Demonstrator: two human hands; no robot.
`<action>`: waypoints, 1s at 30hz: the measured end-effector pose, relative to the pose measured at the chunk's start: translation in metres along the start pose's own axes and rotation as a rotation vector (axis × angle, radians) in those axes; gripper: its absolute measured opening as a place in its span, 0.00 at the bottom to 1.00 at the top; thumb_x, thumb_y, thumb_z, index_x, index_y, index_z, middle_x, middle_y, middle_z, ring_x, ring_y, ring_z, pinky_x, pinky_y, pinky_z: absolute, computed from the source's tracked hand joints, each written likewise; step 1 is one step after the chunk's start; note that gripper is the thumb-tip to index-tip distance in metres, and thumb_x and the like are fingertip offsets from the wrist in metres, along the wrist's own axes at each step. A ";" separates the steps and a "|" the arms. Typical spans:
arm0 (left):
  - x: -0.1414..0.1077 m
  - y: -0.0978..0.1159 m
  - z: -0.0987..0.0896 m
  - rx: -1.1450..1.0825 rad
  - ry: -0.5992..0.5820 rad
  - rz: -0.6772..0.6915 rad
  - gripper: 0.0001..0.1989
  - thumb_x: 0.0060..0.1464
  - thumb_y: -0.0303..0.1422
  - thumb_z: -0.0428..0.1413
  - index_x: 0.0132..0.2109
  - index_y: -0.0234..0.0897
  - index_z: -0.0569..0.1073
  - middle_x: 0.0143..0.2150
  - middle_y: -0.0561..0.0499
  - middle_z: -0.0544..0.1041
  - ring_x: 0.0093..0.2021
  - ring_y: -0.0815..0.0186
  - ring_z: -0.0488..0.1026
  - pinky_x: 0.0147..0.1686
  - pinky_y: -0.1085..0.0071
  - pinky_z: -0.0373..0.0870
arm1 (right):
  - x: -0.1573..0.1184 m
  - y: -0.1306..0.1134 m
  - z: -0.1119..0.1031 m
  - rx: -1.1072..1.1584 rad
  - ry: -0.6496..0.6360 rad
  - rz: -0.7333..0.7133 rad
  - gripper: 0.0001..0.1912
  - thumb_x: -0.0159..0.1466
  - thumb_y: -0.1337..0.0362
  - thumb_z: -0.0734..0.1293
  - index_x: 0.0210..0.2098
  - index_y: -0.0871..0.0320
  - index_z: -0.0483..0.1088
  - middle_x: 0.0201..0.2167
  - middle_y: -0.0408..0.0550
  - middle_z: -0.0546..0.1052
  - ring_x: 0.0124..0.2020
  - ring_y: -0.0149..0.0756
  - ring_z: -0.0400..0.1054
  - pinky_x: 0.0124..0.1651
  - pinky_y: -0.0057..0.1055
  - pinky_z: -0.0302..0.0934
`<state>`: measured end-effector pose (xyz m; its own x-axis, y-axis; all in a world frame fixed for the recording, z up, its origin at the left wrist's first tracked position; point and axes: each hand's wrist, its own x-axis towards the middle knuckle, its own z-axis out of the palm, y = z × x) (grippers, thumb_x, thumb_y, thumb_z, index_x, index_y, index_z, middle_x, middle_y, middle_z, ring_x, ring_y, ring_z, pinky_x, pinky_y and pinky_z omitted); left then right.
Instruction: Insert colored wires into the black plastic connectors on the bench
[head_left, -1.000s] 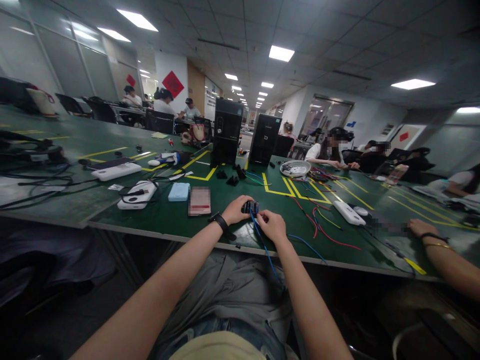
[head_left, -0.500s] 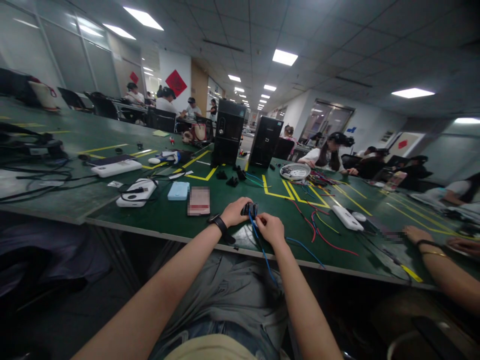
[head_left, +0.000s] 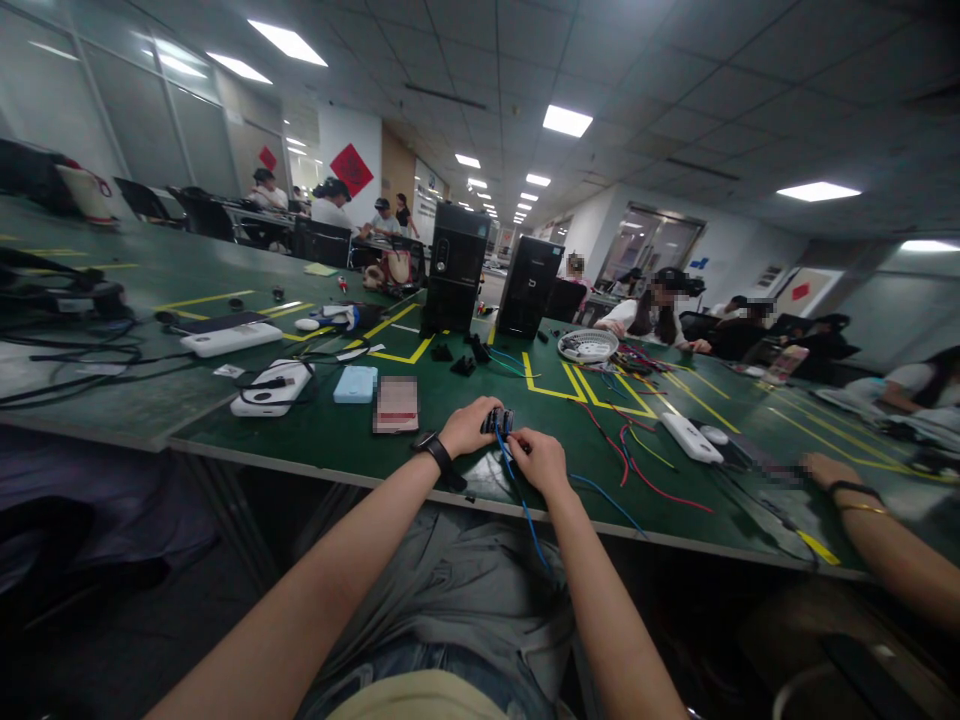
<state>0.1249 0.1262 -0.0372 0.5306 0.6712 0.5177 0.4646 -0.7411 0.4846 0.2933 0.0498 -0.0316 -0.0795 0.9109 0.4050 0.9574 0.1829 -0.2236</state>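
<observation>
Near the front edge of the green table, my left hand point(head_left: 468, 427) is closed around the side of a small black block-like part point(head_left: 498, 421). A blue wire point(head_left: 520, 492) runs from this part down over the table edge towards my lap. My right hand point(head_left: 541, 459) is close to the right side of the part, thumb and fingers pinched together. What sits in that pinch is too small to make out. A second length of blue wire point(head_left: 611, 502) lies on the table, to the right of my right wrist.
Two black computer towers point(head_left: 456, 270) stand at the back. Red wires point(head_left: 667, 492) and a white basket point(head_left: 589, 346) lie to the right. A pale blue box point(head_left: 355, 384) and white power banks point(head_left: 271, 388) are on the left. Another person's arm point(head_left: 862, 505) rests at the right.
The view has shifted very slightly. Both hands stay at the black part with almost no visible movement.
</observation>
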 end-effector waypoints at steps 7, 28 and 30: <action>-0.001 -0.003 0.002 -0.003 0.004 0.013 0.16 0.58 0.36 0.57 0.51 0.35 0.67 0.49 0.47 0.70 0.48 0.59 0.69 0.47 0.57 0.68 | -0.001 -0.004 0.000 -0.033 0.023 0.077 0.13 0.67 0.56 0.62 0.37 0.59 0.72 0.31 0.44 0.76 0.32 0.33 0.70 0.39 0.35 0.65; -0.001 -0.006 0.001 -0.047 -0.001 0.042 0.19 0.54 0.34 0.60 0.52 0.36 0.67 0.51 0.46 0.70 0.50 0.58 0.68 0.49 0.56 0.67 | 0.000 -0.006 0.000 -0.051 -0.058 0.055 0.13 0.67 0.57 0.62 0.36 0.60 0.71 0.30 0.43 0.75 0.31 0.31 0.70 0.37 0.33 0.65; -0.002 -0.006 0.001 -0.050 -0.001 0.037 0.19 0.54 0.34 0.60 0.52 0.36 0.67 0.51 0.47 0.70 0.50 0.58 0.68 0.49 0.56 0.67 | -0.001 -0.007 -0.002 -0.059 -0.046 0.048 0.13 0.68 0.56 0.62 0.36 0.59 0.71 0.32 0.44 0.75 0.32 0.32 0.70 0.38 0.34 0.65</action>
<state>0.1222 0.1296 -0.0419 0.5470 0.6436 0.5353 0.4087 -0.7634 0.5003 0.2868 0.0473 -0.0289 -0.0444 0.9344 0.3535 0.9750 0.1176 -0.1885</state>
